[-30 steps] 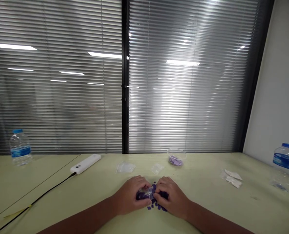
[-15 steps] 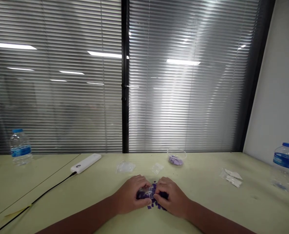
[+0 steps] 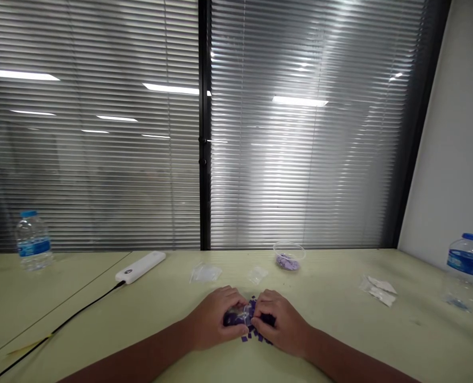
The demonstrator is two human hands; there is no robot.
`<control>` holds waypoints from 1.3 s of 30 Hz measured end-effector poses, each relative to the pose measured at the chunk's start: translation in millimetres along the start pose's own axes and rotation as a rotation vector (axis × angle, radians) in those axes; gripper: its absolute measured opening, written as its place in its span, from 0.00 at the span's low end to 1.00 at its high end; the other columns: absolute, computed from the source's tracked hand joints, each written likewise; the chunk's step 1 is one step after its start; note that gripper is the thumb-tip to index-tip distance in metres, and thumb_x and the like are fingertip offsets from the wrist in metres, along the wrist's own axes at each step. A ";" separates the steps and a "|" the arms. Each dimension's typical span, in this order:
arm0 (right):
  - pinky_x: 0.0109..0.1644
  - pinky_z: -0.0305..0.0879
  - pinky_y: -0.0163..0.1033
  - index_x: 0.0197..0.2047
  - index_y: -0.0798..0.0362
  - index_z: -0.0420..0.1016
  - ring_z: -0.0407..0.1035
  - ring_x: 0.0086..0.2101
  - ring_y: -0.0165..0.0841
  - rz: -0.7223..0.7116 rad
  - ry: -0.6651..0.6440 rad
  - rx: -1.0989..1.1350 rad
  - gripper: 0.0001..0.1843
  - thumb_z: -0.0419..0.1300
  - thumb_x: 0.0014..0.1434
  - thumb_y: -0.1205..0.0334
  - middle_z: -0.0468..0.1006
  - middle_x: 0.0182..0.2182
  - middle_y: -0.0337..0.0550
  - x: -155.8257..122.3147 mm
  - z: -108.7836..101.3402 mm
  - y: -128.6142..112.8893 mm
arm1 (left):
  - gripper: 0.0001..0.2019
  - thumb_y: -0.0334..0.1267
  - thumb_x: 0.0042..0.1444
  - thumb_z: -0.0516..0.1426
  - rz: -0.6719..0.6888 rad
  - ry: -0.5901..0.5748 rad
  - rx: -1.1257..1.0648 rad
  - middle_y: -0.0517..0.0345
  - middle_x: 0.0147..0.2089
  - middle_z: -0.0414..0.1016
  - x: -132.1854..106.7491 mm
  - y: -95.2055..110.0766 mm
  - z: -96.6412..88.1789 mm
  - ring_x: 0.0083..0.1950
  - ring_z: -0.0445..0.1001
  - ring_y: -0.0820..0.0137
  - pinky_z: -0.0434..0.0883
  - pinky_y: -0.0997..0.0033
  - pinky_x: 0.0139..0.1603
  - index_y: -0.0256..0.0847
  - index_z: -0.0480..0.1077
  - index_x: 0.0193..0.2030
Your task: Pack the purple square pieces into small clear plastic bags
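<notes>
At the middle front of the table, my left hand (image 3: 216, 317) curls around a clear plastic bag (image 3: 236, 317) with dark purple pieces in it. From the other side my right hand (image 3: 281, 323) grips the bag's right part, thumb and fingers pressed together. Small flat purple pieces (image 3: 250, 335) lie loose on the table below and between my hands. A few more show just beyond my fingertips. Most of the bag is hidden by my fingers.
Behind my hands lie two clear plastic bags (image 3: 206, 273) and a clear round tub (image 3: 289, 257) with light purple pieces. A white power bank (image 3: 141, 267) with a black cable (image 3: 66, 322) is left. Torn wrappers (image 3: 379, 290) and a water bottle (image 3: 467, 271) are right; another bottle (image 3: 34, 242) stands far left.
</notes>
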State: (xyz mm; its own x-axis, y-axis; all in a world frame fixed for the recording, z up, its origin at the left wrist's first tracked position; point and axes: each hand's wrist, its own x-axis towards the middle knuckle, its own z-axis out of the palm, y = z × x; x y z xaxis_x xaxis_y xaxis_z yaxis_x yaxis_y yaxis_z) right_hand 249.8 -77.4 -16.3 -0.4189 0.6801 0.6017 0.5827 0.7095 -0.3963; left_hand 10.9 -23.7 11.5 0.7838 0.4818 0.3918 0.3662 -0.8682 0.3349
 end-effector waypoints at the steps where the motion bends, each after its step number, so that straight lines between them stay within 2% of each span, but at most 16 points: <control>1: 0.43 0.64 0.41 0.30 0.49 0.72 0.71 0.36 0.37 0.000 0.000 0.000 0.11 0.62 0.65 0.62 0.77 0.30 0.39 0.1 -0.2 -0.3 | 0.15 0.51 0.58 0.67 -0.002 -0.002 0.000 0.57 0.41 0.76 0.0 -0.6 0.3 0.43 0.73 0.59 0.67 0.65 0.45 0.46 0.73 0.45; 25: 0.43 0.65 0.41 0.30 0.49 0.73 0.72 0.36 0.36 -0.003 0.003 -0.009 0.11 0.63 0.65 0.63 0.78 0.30 0.39 1.0 -1.3 -2.5 | 0.15 0.50 0.58 0.67 -0.004 -0.005 -0.014 0.57 0.42 0.76 -1.0 -1.2 0.5 0.43 0.73 0.59 0.67 0.65 0.46 0.46 0.73 0.47; 39: 0.44 0.65 0.41 0.29 0.49 0.73 0.72 0.37 0.36 0.011 -0.005 0.011 0.11 0.63 0.64 0.64 0.78 0.30 0.39 1.1 -1.2 -3.0 | 0.17 0.55 0.60 0.66 -0.005 -0.010 -0.012 0.56 0.42 0.76 -0.2 -1.6 0.7 0.44 0.74 0.58 0.67 0.64 0.46 0.46 0.73 0.47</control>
State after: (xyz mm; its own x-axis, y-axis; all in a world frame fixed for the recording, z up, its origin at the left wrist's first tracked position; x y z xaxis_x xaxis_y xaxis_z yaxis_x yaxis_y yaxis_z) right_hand 248.4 -79.1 -13.7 -0.4164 0.6887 0.5936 0.5795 0.7041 -0.4104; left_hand 10.6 -22.5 10.4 0.7868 0.4852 0.3816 0.3644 -0.8641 0.3472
